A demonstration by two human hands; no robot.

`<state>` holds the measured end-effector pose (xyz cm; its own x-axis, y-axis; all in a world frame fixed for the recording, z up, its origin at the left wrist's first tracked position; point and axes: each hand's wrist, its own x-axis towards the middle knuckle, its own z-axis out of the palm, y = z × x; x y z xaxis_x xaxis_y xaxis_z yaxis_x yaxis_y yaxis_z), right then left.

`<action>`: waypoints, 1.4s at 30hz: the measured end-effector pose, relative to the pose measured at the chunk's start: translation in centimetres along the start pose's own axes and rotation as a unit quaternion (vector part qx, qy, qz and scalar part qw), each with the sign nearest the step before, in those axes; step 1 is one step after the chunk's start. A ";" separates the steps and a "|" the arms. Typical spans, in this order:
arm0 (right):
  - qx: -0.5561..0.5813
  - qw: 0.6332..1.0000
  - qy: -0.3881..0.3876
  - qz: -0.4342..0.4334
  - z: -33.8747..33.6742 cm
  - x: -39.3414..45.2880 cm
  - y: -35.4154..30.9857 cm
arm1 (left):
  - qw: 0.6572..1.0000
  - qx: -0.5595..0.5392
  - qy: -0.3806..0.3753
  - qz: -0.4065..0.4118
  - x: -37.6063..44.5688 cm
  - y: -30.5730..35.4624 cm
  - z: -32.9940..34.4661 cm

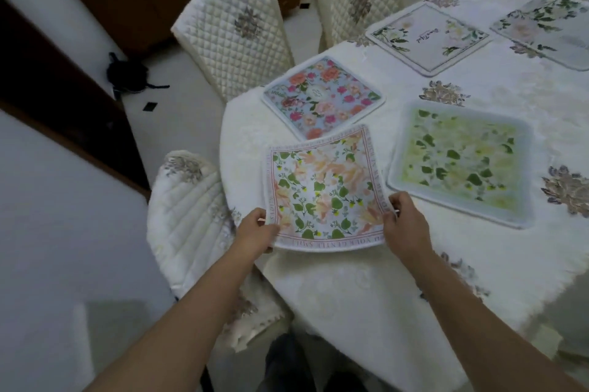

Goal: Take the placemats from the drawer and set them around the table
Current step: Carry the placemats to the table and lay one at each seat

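Placemat (pixel 322 187) held taut over desk (pixel 366 289) edge, near corners pinched by left hand (pixel 255 229) and right hand (pixel 403 219), apparently for square laying before chair (pixel 188 222); four mats already laid.

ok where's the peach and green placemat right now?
Head view, lower centre: the peach and green placemat is held by left hand and right hand over the table edge, just before the pink floral placemat.

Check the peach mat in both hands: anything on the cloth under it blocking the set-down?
Nothing visible does. Both hands, left and right, grip the peach mat over bare tablecloth. Only its far corner overlaps the rose mat; the green mat lies clear.
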<state>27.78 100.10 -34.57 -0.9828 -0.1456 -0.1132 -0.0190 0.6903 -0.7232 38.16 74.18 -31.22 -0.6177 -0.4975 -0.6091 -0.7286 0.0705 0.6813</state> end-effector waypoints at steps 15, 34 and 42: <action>0.297 0.906 -0.032 0.298 4.8 -1.9 -2.4 | 0.999 0.013 0.006 -0.033 3.4 -3.4 -3.9; 0.082 0.970 0.033 0.227 2.5 -2.1 1.4 | 0.990 0.025 -0.078 -0.114 3.9 -2.8 -3.2; -0.013 0.989 -0.005 0.147 2.3 -2.6 1.0 | 0.980 0.098 -0.122 -0.124 4.0 -3.3 -4.1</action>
<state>30.76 99.57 -36.58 -0.9449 0.0579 -0.3223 0.2627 0.7219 -0.6402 39.32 68.43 -34.23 -0.4488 -0.3009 -0.8415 -0.8936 0.1503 0.4229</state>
